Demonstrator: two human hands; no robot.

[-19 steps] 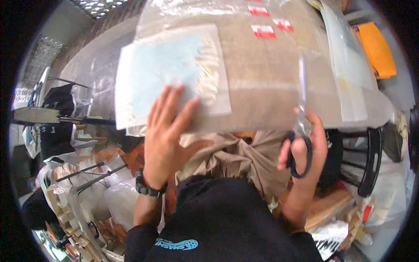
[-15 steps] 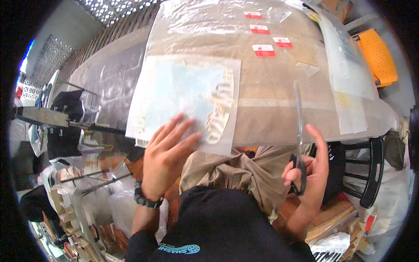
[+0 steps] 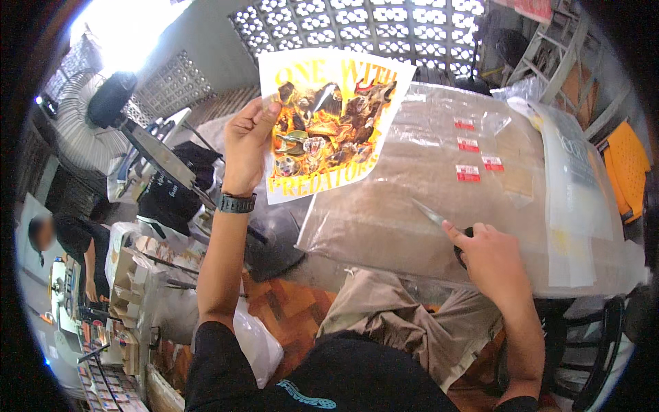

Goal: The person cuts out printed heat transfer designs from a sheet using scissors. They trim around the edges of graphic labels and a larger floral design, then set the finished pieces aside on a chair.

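Observation:
My left hand (image 3: 246,141) is raised at the upper left, thumb and fingers closed on the left edge of a printed sheet (image 3: 329,127). The sheet hangs in the air above the table, its picture side showing: animals among orange flames, with yellow lettering above and below on white. Lower right, my right hand (image 3: 498,259) is wrapped round the black handles of a pair of scissors (image 3: 431,213). Their metal blades point away to the left, just over the table's covering; whether they touch it I cannot tell.
Brown board under clear plastic covers the table (image 3: 398,233), with several red-and-white labels (image 3: 468,173). Translucent sheets (image 3: 570,206) lie at its right side. A metal arm (image 3: 161,158) and dark cloth stand left. Another person (image 3: 79,247) is far left; a black chair (image 3: 597,343) is lower right.
My left hand has lifted the sheet off the table, and its printed side now shows. My right hand has moved forward over the table, the scissors tilting from upright to leftward. The view has swung.

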